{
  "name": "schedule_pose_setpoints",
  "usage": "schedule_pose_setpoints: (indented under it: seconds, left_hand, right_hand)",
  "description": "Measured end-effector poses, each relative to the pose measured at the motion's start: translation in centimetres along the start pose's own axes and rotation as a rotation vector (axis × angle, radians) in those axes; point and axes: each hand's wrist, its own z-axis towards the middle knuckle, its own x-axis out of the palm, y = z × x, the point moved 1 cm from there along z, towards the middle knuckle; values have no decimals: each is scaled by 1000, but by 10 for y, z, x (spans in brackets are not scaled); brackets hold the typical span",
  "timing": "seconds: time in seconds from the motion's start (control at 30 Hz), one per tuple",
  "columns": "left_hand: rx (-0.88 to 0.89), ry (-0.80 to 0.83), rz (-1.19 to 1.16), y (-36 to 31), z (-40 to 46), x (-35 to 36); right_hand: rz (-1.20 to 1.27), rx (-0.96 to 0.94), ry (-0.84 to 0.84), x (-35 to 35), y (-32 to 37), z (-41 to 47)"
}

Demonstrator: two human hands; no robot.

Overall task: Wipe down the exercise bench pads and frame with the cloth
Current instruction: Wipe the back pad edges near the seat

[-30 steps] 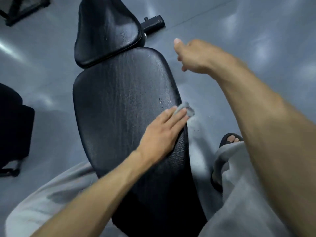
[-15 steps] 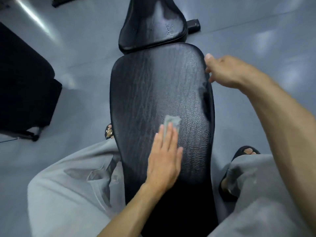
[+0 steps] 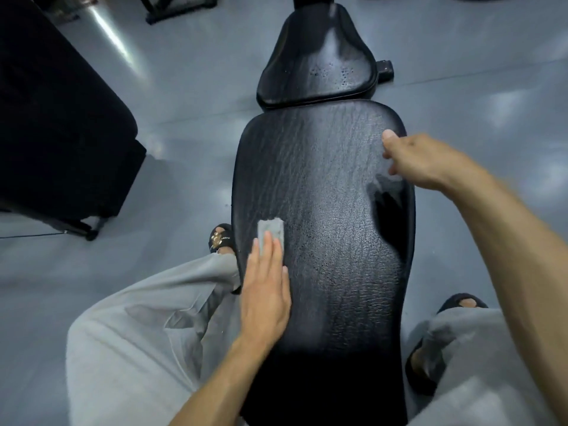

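1. Since a second ago, the left hand has slid the cloth from the right edge of the long back pad across to its left edge, and the right hand has come in from above the floor to the pad's upper right rim.

2. Head view: the left hand lies flat, fingers straight, pressing the small grey cloth against the pad, nothing curled round it. Spreading the palm this way likely keeps even pressure through the stroke.

3. Same view: the right hand's thumb is stretched along the pad's right rim; its fingers are hidden underneath, so I cannot tell whether they clutch the edge. It probably steadies the bench against the wiping push.

4. Droplets show on the seat pad beyond, so I judge it not yet wiped; the frame appears untouched too.

5. Gold lettering sits on the black slipper left of the pad, too small to read. No other writing shows.
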Motion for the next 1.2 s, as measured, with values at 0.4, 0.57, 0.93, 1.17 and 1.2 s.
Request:
schedule_pose_setpoints:
  seconds: [0.4,0.57,0.93,1.17,1.2]
  left_hand:
    - [-428,-101,-305,31,27,-22]
    - [-660,-130,-460,17,-7,-22]
    - [-694,-114,-462,52,126,-38]
    - [-628,-166,-535,30,33,-33]
    - [-640,-152,-531,32,40,-33]
  right_hand:
    - [31,-86,19,1,15,-19]
    - [63,-72,24,-6,17,-24]
    - [-185,-147,98,48,70,-12]
    - [-297,-282,54,110,119,11]
    - [-291,-331,4,115,123,12]
